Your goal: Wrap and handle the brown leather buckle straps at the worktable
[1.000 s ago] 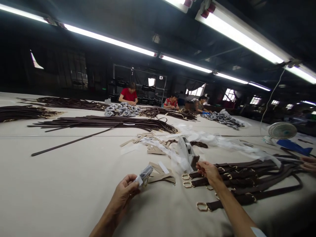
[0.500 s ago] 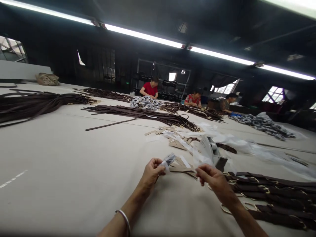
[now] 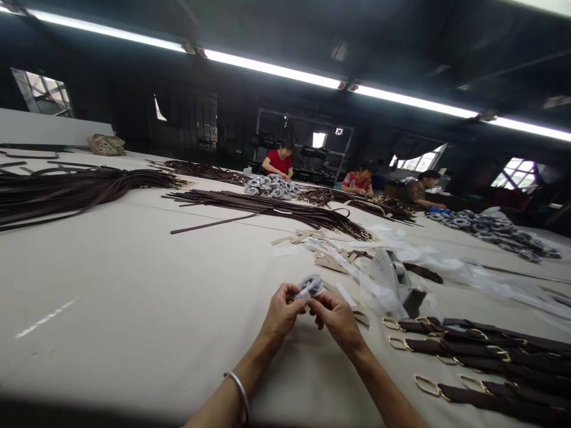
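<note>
Both hands meet above the beige table (image 3: 134, 309) near its front. My left hand (image 3: 280, 313) pinches a small dark piece wrapped in clear plastic (image 3: 310, 285). My right hand (image 3: 336, 315) has its fingers closed on the lower edge of the same wrapped piece. A metal bangle sits on my left wrist. To the right lie dark brown belts with gold buckles (image 3: 468, 348), side by side, and a tape dispenser (image 3: 401, 285) stands just beyond my right hand.
Cardboard strips and clear plastic wrap (image 3: 339, 255) are scattered behind my hands. Long bundles of dark straps (image 3: 267, 208) and piles of wrapped rolls (image 3: 272, 186) cover the far table. Three people (image 3: 279, 161) sit working at the far side.
My right hand left the belts and came left to join my left hand on the wrapped piece. The view swung left.
</note>
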Tool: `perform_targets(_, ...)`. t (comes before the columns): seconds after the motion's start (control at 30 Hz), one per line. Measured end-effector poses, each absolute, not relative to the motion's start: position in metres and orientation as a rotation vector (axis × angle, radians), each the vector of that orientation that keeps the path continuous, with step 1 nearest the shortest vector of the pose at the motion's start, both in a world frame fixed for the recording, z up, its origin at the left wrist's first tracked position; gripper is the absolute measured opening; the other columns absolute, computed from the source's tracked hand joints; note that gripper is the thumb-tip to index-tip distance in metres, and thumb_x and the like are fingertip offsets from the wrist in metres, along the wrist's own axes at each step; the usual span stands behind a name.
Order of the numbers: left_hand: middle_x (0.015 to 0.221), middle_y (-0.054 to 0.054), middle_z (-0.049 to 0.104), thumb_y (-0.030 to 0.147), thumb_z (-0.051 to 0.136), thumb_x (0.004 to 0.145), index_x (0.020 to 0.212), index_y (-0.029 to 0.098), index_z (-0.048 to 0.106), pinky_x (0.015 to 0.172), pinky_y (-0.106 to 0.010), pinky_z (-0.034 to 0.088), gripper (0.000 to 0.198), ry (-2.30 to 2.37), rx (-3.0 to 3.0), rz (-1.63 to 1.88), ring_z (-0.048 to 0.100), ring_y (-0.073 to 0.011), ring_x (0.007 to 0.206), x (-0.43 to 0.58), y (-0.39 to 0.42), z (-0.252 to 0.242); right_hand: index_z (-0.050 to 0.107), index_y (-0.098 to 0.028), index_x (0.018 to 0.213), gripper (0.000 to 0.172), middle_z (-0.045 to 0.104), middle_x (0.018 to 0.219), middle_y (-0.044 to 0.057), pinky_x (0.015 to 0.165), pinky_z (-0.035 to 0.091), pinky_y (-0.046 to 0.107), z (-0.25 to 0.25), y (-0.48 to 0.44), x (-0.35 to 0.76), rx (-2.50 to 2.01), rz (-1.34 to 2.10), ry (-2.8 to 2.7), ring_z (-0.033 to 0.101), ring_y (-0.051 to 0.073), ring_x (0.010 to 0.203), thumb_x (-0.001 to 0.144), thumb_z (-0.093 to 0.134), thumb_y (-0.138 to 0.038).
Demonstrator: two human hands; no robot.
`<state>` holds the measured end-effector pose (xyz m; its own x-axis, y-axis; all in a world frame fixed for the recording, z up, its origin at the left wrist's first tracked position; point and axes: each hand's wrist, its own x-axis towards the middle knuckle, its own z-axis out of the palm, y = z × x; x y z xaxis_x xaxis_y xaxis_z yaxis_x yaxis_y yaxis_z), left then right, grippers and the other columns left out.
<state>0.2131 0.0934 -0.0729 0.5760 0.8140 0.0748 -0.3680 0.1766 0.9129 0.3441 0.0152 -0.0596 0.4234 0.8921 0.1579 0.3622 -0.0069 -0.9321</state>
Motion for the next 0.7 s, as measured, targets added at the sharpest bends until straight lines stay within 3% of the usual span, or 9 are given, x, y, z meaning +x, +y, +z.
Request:
perform_targets(0.2,0.086,-0.004,0.067,0.047,0.084,0.068,0.089,0.018,0.049,0.069,-0.027,0.052,0.050,0.328,1.029,0.606,0.065,-0.0169,0.077,0.204,0.091,-0.064,0.066,-0.019,0.070,0.046,0.059,0.060,0.000,0.055,0.041,0.026,-0.050,0.008,0.367,-1.720,0.350,-1.287,0.051,0.015,0.055,0.069,0.078,-0.063)
perform_targets(0.3,0.085,-0.006,0.069,0.054,0.080,0.072,0.092,0.020,0.047,0.059,-0.024,0.049,0.052,0.297,1.043,0.493,0.065,-0.0161,0.068,0.203,0.089,-0.062,0.063,-0.018,0.070,0.053,0.059,0.065,0.002,0.059,0.040,0.029,-0.038,0.005,0.382,-1.774,-0.065,-1.476,0.051,0.017,0.060,0.070,0.074,-0.069)
perform_targets(0.43,0.080,-0.004,0.067,0.048,0.077,0.077,0.094,0.019,0.051,0.052,-0.020,0.044,0.043,0.280,1.079,0.355,0.060,-0.0126,0.059,0.201,0.086,-0.063,0.066,-0.016,0.110,0.061,0.067,0.107,0.013,0.086,0.045,0.038,-0.012,0.002,0.395,-1.497,-0.608,-2.068,0.060,0.027,0.099,0.083,0.061,-0.070)
perform_targets(0.53,0.080,-0.003,0.063,0.042,0.080,0.075,0.097,0.016,0.056,0.050,-0.020,0.044,0.041,0.237,1.101,0.264,0.057,-0.0116,0.060,0.199,0.084,-0.064,0.060,-0.022,0.125,0.050,0.064,0.123,0.011,0.098,0.041,0.038,0.009,-0.006,0.391,-1.256,-0.595,-2.501,0.055,0.024,0.115,0.090,0.059,-0.058)
perform_targets(0.63,0.080,-0.002,0.059,0.041,0.081,0.075,0.095,0.014,0.059,0.047,-0.017,0.043,0.039,0.191,1.119,0.207,0.051,-0.0091,0.058,0.199,0.082,-0.064,0.062,-0.016,0.115,0.025,0.068,0.105,0.009,0.093,0.043,0.037,0.022,-0.019,0.378,-1.299,-0.448,-2.798,0.059,0.020,0.101,0.104,0.045,-0.031)
perform_targets(0.7,0.079,-0.001,0.058,0.039,0.080,0.076,0.098,0.014,0.060,0.047,-0.016,0.043,0.038,0.163,1.123,0.155,0.049,-0.0078,0.057,0.200,0.080,-0.063,0.063,-0.012,0.105,0.024,0.068,0.096,0.010,0.086,0.045,0.037,0.024,-0.027,0.367,-1.463,-0.327,-2.855,0.060,0.020,0.089,0.103,0.039,-0.016)
